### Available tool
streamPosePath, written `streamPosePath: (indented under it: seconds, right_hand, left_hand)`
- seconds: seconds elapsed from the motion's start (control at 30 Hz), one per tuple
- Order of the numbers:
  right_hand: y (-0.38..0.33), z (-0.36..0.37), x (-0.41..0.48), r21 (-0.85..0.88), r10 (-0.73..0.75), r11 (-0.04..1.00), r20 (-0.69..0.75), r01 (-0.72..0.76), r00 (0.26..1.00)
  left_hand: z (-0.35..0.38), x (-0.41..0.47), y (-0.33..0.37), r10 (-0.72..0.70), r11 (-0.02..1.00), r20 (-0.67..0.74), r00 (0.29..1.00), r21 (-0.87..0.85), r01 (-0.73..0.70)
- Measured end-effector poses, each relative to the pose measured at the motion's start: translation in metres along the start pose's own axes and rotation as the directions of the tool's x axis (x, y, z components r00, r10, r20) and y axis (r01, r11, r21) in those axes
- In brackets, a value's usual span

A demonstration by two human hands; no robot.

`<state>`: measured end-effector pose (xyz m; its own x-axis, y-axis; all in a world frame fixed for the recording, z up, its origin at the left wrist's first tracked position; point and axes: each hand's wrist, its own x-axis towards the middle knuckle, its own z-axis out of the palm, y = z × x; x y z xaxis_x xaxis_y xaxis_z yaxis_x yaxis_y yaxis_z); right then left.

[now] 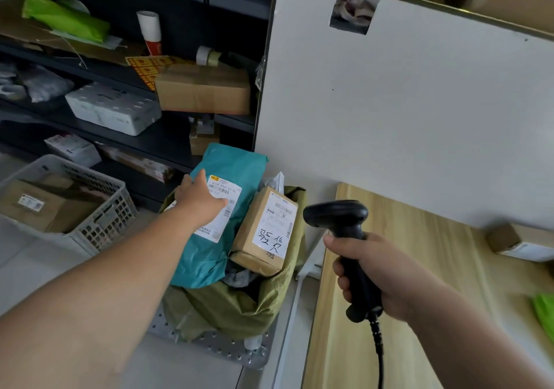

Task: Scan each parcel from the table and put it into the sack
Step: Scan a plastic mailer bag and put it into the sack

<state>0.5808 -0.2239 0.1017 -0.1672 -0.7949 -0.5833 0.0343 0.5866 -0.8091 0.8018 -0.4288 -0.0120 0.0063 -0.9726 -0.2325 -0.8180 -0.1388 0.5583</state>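
An olive green sack (236,307) stands on the floor left of the wooden table (404,268), stuffed with parcels. A teal mailer bag (221,163) with a white label sticks out of it, next to a brown box (263,232) with handwriting on its label. My left hand (199,201) lies flat on the teal mailer, fingers straight. My right hand (368,271) grips a black barcode scanner (338,217) by its handle above the table's left edge. On the table lie a small brown box (515,240) and the edge of a green bag (544,313).
A grey plastic crate (90,208) with brown boxes sits on the floor at left. Dark shelves (150,142) behind hold boxes, tape and bags. A white panel (404,112) stands behind the table. A perforated metal plate (215,349) lies under the sack.
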Motion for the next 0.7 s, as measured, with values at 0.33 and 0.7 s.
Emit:
streamPosePath:
  seconds: [0.33,0.7]
  right_hand:
    - [0.042,-0.072,-0.044,0.113,-0.017,0.993,-0.100,0.028,0.995]
    - [0.157,-0.267,-0.146,0.285,-0.024,0.952,-0.298,0.113,0.954]
  left_hand:
    - [0.038,-0.083,0.084,0.414,0.893,0.035,0.910,0.182,-0.413]
    - [0.192,-0.266,0.239,0.641,0.647,0.289,0.711,0.293,-0.704]
